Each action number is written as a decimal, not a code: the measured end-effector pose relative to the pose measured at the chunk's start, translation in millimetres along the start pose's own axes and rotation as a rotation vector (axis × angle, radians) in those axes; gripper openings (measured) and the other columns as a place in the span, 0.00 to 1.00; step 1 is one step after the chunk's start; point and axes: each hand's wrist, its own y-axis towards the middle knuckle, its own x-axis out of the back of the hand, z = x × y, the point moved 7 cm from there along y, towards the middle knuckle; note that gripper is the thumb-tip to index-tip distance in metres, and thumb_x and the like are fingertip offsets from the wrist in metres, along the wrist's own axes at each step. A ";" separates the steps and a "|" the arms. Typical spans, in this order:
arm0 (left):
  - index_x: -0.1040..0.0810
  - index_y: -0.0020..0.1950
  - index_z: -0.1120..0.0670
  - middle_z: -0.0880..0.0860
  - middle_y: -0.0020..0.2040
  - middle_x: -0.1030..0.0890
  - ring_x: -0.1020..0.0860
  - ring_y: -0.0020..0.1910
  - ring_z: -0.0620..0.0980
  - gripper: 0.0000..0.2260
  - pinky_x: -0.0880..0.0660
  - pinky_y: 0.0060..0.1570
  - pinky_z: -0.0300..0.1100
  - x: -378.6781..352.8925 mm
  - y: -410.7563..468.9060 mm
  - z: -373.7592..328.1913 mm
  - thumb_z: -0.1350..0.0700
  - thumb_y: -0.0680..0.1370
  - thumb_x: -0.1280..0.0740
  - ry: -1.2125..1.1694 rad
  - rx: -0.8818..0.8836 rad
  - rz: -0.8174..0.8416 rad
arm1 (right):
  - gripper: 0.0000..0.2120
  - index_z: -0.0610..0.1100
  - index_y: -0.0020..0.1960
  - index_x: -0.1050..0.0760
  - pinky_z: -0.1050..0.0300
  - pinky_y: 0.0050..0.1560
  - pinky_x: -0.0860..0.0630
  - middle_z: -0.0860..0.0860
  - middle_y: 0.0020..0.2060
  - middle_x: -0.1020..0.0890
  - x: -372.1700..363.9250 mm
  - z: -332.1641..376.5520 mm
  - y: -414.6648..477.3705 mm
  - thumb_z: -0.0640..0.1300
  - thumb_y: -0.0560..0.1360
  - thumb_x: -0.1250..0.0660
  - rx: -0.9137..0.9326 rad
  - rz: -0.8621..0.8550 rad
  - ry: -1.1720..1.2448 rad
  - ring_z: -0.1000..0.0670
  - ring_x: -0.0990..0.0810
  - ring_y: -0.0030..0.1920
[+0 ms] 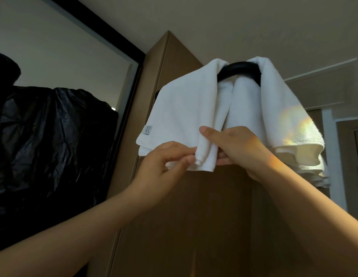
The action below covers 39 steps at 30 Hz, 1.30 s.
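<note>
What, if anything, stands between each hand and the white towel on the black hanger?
Nothing visible. The left hand pinches the lower hem of the white towel, and the right hand grips the fold beside it.

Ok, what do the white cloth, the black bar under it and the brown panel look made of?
White cloth: terry towelling, by its fuzzy nap and hem. Black bar: smooth, matte, plastic or coated metal. Brown panel: probably laminate, flat, matte.

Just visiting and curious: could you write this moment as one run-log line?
white towel: draped over black hanger | left hand: pinches its lower edge | right hand: grips same fold | wooden wardrobe: behind
</note>
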 end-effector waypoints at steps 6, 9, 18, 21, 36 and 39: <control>0.22 0.55 0.57 0.56 0.50 0.18 0.19 0.45 0.49 0.19 0.20 0.46 0.43 35.1 17.3 86.3 0.42 0.78 0.36 -0.078 0.589 -0.313 | 0.23 0.33 0.56 0.24 0.39 0.54 0.20 0.38 0.54 0.18 -6.7 1.5 -0.7 0.51 0.71 0.31 -0.015 -0.070 -0.130 0.40 0.18 0.52; 0.24 0.59 0.61 0.62 0.49 0.22 0.24 0.45 0.53 0.27 0.24 0.49 0.48 35.1 20.9 119.9 0.37 0.79 0.42 -0.041 0.785 -0.275 | 0.23 0.34 0.57 0.25 0.38 0.55 0.21 0.38 0.55 0.19 -8.1 -1.5 -3.2 0.50 0.71 0.31 -0.011 -0.064 -0.143 0.39 0.18 0.53; 0.24 0.61 0.56 0.55 0.56 0.19 0.20 0.54 0.54 0.15 0.21 0.53 0.51 11.2 9.0 146.1 0.47 0.80 0.37 -0.563 0.910 -0.230 | 0.12 0.45 0.56 0.23 0.44 0.59 0.22 0.50 0.51 0.16 -9.7 -20.2 1.5 0.45 0.74 0.32 -0.009 -0.014 0.008 0.48 0.17 0.53; 0.26 0.64 0.53 0.56 0.60 0.21 0.22 0.58 0.59 0.19 0.26 0.60 0.60 -4.8 0.2 152.9 0.43 0.79 0.37 -0.790 0.994 -0.122 | 0.13 0.45 0.59 0.24 0.46 0.61 0.23 0.52 0.53 0.16 -13.7 -22.6 2.6 0.42 0.75 0.33 -0.001 0.007 0.066 0.49 0.17 0.54; 0.21 0.57 0.58 0.55 0.49 0.15 0.15 0.46 0.53 0.15 0.18 0.44 0.48 -25.4 11.0 164.1 0.52 0.74 0.29 -1.170 0.902 -0.313 | 0.10 0.47 0.55 0.23 0.49 0.56 0.20 0.53 0.47 0.14 -12.1 -20.3 -5.5 0.44 0.74 0.32 0.072 -0.056 -0.019 0.52 0.16 0.48; 0.21 0.53 0.58 0.55 0.48 0.14 0.16 0.45 0.52 0.12 0.19 0.38 0.44 -20.9 11.9 165.2 0.51 0.76 0.31 -1.033 0.885 -0.348 | 0.10 0.45 0.51 0.23 0.53 0.48 0.18 0.50 0.45 0.15 -11.5 -13.9 -11.4 0.48 0.72 0.32 0.070 -0.152 -0.138 0.50 0.16 0.45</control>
